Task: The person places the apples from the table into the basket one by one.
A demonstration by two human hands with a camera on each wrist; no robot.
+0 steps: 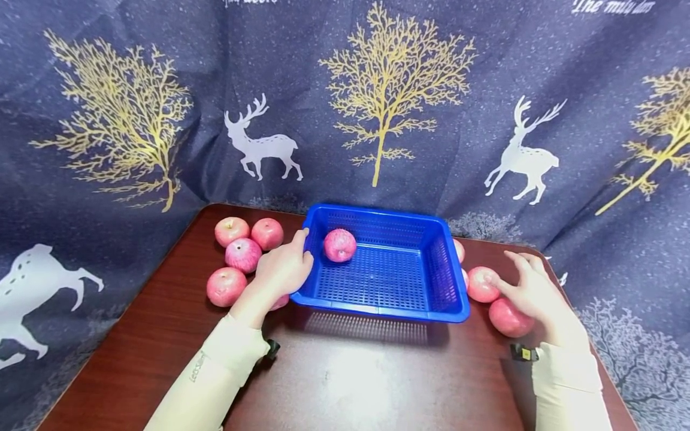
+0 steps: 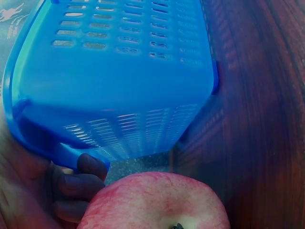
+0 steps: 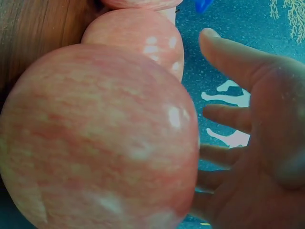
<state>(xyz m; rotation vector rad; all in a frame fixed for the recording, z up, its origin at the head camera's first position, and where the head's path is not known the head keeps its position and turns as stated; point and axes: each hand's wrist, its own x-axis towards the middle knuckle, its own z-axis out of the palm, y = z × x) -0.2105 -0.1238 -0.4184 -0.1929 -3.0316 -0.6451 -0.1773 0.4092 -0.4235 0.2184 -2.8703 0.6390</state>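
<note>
A blue plastic basket (image 1: 377, 310) with slotted sides stands on the table, one red apple (image 1: 340, 245) inside it at the left. My left hand (image 1: 284, 268) grips the basket's left rim; in the left wrist view its fingers (image 2: 78, 183) curl beneath the rim, close beside another apple (image 2: 162, 202). To the basket's right, my right hand (image 1: 530, 293) hovers with spread fingers over a pink apple (image 1: 483, 284) and a redder apple (image 1: 509, 320). The right wrist view has its thumb and fingers apart beside a large, near apple (image 3: 100, 138), with nothing in the grasp.
Several apples (image 1: 226, 287) cluster on the brown table (image 1: 156, 335) left of the basket. More apples (image 1: 459, 251) peek out behind the basket's right wall. A dark blue cloth (image 1: 302, 72) with trees and deer hangs behind the table.
</note>
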